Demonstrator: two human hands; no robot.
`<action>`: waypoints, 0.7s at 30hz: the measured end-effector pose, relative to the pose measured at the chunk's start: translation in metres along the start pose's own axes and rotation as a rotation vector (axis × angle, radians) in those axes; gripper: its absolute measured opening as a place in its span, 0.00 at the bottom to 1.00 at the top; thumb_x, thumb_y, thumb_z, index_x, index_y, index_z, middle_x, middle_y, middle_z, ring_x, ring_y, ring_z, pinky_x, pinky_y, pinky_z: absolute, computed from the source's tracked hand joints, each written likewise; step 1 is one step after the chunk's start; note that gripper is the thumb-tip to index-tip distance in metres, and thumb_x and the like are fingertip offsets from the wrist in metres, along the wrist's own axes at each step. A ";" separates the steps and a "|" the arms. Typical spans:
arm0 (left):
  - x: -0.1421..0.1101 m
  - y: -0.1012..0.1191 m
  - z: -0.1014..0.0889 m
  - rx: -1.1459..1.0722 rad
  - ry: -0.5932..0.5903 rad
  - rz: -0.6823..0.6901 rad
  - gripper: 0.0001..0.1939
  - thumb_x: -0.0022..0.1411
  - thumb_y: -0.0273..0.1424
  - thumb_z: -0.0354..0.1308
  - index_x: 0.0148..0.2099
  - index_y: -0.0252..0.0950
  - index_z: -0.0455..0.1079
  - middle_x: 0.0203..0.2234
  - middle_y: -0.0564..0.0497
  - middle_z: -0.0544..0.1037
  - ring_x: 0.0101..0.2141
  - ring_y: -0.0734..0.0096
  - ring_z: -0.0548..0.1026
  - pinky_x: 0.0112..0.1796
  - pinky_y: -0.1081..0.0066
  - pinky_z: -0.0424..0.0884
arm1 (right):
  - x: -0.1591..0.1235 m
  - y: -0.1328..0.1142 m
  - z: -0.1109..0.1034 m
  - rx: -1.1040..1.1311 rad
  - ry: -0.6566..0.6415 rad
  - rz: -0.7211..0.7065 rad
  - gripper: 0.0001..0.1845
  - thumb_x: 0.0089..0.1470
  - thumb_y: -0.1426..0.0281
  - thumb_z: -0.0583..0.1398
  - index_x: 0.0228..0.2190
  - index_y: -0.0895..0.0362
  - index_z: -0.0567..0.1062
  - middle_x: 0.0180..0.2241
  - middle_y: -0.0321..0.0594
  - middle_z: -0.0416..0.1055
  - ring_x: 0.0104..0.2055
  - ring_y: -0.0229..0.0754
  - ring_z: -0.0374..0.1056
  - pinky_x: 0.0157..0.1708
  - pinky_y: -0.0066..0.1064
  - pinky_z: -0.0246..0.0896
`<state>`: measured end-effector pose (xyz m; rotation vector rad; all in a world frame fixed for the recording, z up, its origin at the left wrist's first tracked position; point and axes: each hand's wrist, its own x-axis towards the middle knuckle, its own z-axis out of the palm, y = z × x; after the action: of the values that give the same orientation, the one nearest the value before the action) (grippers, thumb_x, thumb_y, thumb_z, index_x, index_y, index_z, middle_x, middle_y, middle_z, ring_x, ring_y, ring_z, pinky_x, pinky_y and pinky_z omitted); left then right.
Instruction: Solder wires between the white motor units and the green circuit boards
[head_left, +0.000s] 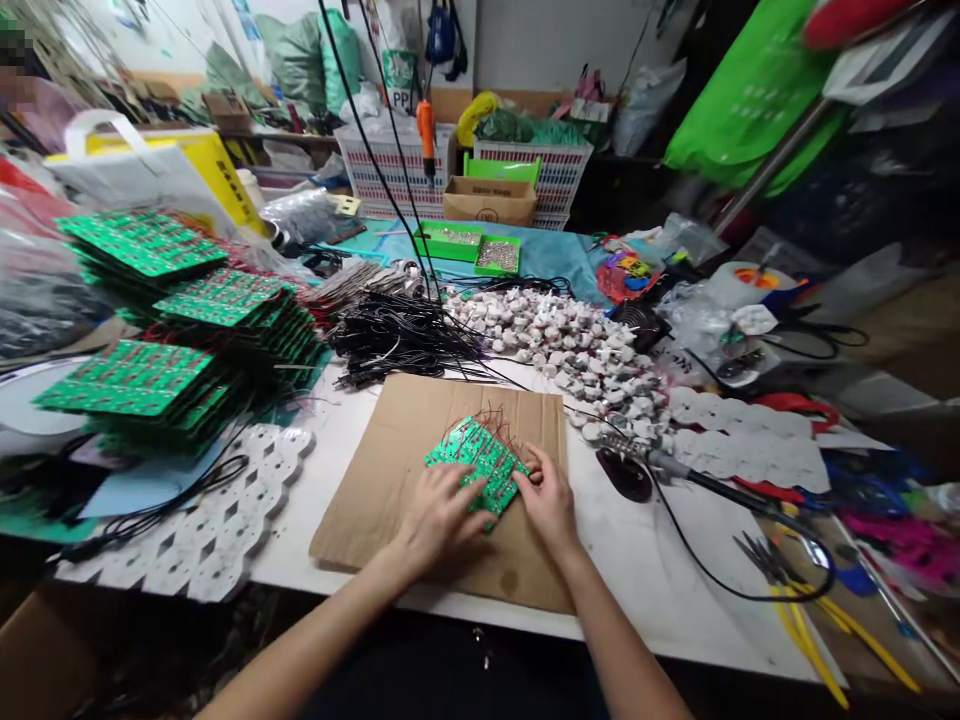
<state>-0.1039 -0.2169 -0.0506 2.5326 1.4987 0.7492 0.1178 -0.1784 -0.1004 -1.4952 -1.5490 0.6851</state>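
Note:
A green circuit board [480,455] with thin dark red wires lies at an angle on a sheet of brown cardboard [367,480]. My left hand [442,510] rests over the board's near left side, its fingers apart and touching it. At the right corner, my right hand [549,495] pinches the board's edge between thumb and fingers. The wires stand up along the board's far side. Part of the board's near left edge is hidden under my left hand.
Stacks of green circuit boards [135,380] stand at left. Behind the cardboard lie black cables [405,330] and a heap of small white parts [570,340]. A soldering iron [675,468], yellow-handled pliers [799,610] and white scalloped sheets [742,430] are at right. An orange electric screwdriver [426,135] hangs behind.

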 end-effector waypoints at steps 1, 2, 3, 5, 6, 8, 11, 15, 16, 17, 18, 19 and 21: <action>-0.003 -0.012 -0.006 0.021 0.041 -0.103 0.20 0.69 0.43 0.57 0.58 0.41 0.73 0.55 0.39 0.76 0.53 0.51 0.74 0.53 0.50 0.71 | 0.001 0.002 0.000 0.043 0.010 0.030 0.25 0.58 0.57 0.62 0.53 0.56 0.75 0.37 0.43 0.77 0.33 0.43 0.71 0.39 0.38 0.72; -0.007 -0.024 -0.012 0.032 0.074 -0.186 0.20 0.70 0.41 0.56 0.59 0.40 0.71 0.55 0.39 0.76 0.54 0.51 0.73 0.53 0.49 0.71 | 0.003 0.005 0.000 0.089 0.030 0.060 0.24 0.57 0.57 0.62 0.52 0.56 0.75 0.37 0.43 0.77 0.32 0.43 0.71 0.37 0.37 0.72; -0.011 -0.036 -0.016 0.019 0.071 -0.226 0.21 0.69 0.41 0.56 0.61 0.40 0.70 0.55 0.39 0.76 0.54 0.51 0.73 0.54 0.50 0.71 | 0.005 0.008 0.000 0.134 0.057 0.088 0.24 0.57 0.57 0.62 0.51 0.56 0.75 0.37 0.43 0.77 0.32 0.42 0.71 0.36 0.37 0.73; -0.021 -0.051 -0.021 -0.038 0.004 -0.194 0.22 0.70 0.39 0.56 0.62 0.40 0.69 0.54 0.41 0.77 0.54 0.53 0.73 0.55 0.50 0.71 | 0.010 0.014 -0.002 0.200 0.113 0.122 0.22 0.58 0.57 0.61 0.49 0.57 0.74 0.38 0.45 0.77 0.33 0.43 0.73 0.36 0.36 0.74; -0.026 -0.054 -0.022 -0.063 -0.041 -0.154 0.22 0.70 0.38 0.56 0.63 0.41 0.68 0.54 0.42 0.78 0.55 0.54 0.73 0.57 0.50 0.70 | 0.012 0.018 -0.002 0.220 0.131 0.126 0.22 0.58 0.57 0.60 0.49 0.57 0.73 0.39 0.46 0.77 0.35 0.44 0.75 0.37 0.37 0.74; -0.036 -0.054 -0.020 -0.095 -0.116 -0.088 0.22 0.70 0.37 0.55 0.64 0.42 0.67 0.55 0.43 0.78 0.56 0.55 0.73 0.60 0.48 0.66 | 0.016 0.022 -0.003 0.249 0.145 0.121 0.21 0.58 0.56 0.60 0.48 0.57 0.72 0.41 0.48 0.77 0.40 0.46 0.77 0.41 0.39 0.75; -0.043 -0.051 -0.018 -0.138 -0.168 -0.078 0.22 0.70 0.37 0.55 0.64 0.43 0.67 0.56 0.42 0.77 0.56 0.55 0.73 0.59 0.47 0.66 | 0.014 0.023 -0.001 0.265 0.139 0.103 0.22 0.55 0.57 0.63 0.47 0.56 0.71 0.43 0.49 0.76 0.44 0.49 0.77 0.44 0.43 0.77; -0.011 -0.075 -0.028 -0.208 -0.103 -0.137 0.17 0.70 0.36 0.53 0.58 0.41 0.72 0.52 0.42 0.77 0.51 0.59 0.76 0.52 0.57 0.73 | 0.007 0.015 0.000 0.215 0.129 0.069 0.18 0.55 0.59 0.63 0.44 0.56 0.75 0.44 0.48 0.73 0.44 0.48 0.75 0.44 0.44 0.77; 0.006 -0.087 -0.032 -0.194 -0.042 -0.151 0.14 0.70 0.35 0.52 0.53 0.40 0.74 0.48 0.43 0.78 0.49 0.60 0.76 0.50 0.58 0.74 | 0.006 0.013 0.000 0.200 0.127 0.060 0.17 0.56 0.59 0.63 0.44 0.55 0.75 0.44 0.48 0.73 0.43 0.47 0.75 0.45 0.44 0.78; 0.026 -0.100 -0.036 -0.143 0.002 -0.152 0.14 0.70 0.33 0.50 0.50 0.40 0.75 0.45 0.43 0.78 0.47 0.60 0.76 0.49 0.59 0.74 | 0.005 0.011 -0.001 0.186 0.125 0.053 0.16 0.56 0.60 0.62 0.44 0.55 0.76 0.44 0.47 0.73 0.43 0.47 0.75 0.45 0.44 0.78; 0.048 -0.114 -0.040 -0.071 0.023 -0.154 0.13 0.70 0.32 0.49 0.47 0.39 0.76 0.43 0.43 0.78 0.46 0.59 0.76 0.49 0.58 0.73 | 0.005 0.009 -0.001 0.175 0.125 0.046 0.16 0.56 0.61 0.62 0.44 0.55 0.76 0.43 0.47 0.73 0.43 0.46 0.74 0.45 0.44 0.78; 0.071 -0.126 -0.044 0.012 0.032 -0.165 0.13 0.70 0.31 0.50 0.46 0.38 0.76 0.43 0.42 0.78 0.45 0.58 0.76 0.48 0.58 0.73 | 0.005 0.007 -0.002 0.164 0.127 0.040 0.15 0.56 0.61 0.62 0.43 0.55 0.76 0.43 0.47 0.73 0.42 0.46 0.74 0.45 0.44 0.78; 0.113 -0.148 -0.050 0.211 -0.029 -0.213 0.13 0.68 0.30 0.52 0.48 0.36 0.75 0.44 0.39 0.77 0.47 0.53 0.74 0.48 0.57 0.71 | 0.006 0.004 -0.003 0.146 0.131 0.027 0.14 0.57 0.62 0.61 0.42 0.55 0.76 0.42 0.46 0.72 0.41 0.46 0.74 0.44 0.43 0.78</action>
<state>-0.2004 -0.0538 -0.0149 2.4542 1.8905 0.5487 0.1224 -0.1727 -0.1011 -1.4259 -1.3532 0.6865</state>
